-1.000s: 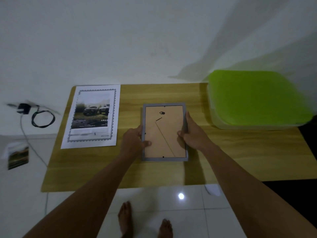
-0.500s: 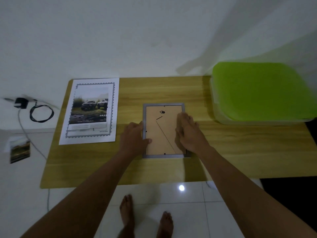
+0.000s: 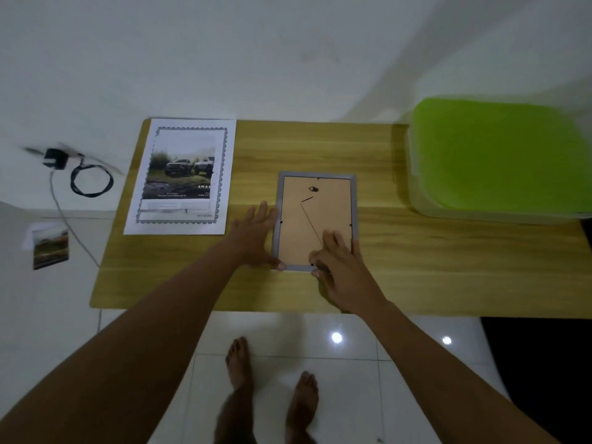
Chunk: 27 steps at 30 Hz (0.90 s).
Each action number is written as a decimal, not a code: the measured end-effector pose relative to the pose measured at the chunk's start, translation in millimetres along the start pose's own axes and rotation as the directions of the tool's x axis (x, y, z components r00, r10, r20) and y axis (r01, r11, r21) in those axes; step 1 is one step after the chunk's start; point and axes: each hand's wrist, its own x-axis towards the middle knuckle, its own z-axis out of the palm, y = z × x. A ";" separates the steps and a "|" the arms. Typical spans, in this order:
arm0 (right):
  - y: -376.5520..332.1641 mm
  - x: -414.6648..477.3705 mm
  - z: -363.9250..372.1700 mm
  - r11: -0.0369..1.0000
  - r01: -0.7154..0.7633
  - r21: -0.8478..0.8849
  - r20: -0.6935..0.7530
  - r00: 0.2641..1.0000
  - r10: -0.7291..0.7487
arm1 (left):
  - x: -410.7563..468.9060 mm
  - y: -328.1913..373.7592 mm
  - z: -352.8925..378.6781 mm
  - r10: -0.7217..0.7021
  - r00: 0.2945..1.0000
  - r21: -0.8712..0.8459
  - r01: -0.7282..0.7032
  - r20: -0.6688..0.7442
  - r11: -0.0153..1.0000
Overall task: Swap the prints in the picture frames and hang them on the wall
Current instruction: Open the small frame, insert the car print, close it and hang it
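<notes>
Grey picture frame (image 3: 353,200) lies face-down, long axis near-to-far, right hand (image 3: 344,270) pinching its near edge, left hand (image 3: 253,238) splayed flat alongside.

Green-lid bin (image 3: 499,158), poss. charger (image 3: 55,158).

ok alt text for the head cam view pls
Two bare hands work at a grey picture frame lying face down on a wooden table: left hand flat beside its left edge, right hand at the bottom edge. A car print lies to the left, a green-lidded box to the right.
</notes>
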 end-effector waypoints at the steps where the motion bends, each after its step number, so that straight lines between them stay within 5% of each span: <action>1: -1.1 -0.4 1.1 1.000 -0.009 0.023 -0.014 1.000 0.009 | -0.2 -0.6 -0.1 0.002 1.000 0.012 -0.003 0.008 1.000; 22: 0.1 -4.2 -5.6 0.997 -0.025 0.069 -0.013 1.000 0.026 | -0.6 -2.0 -1.5 0.014 1.000 0.031 -0.013 -0.011 0.999; 27: 11.9 13.8 -40.2 0.969 -0.220 0.116 -0.070 0.971 0.228 | 5.6 -9.1 -12.7 0.029 0.996 0.007 -0.029 -0.084 1.000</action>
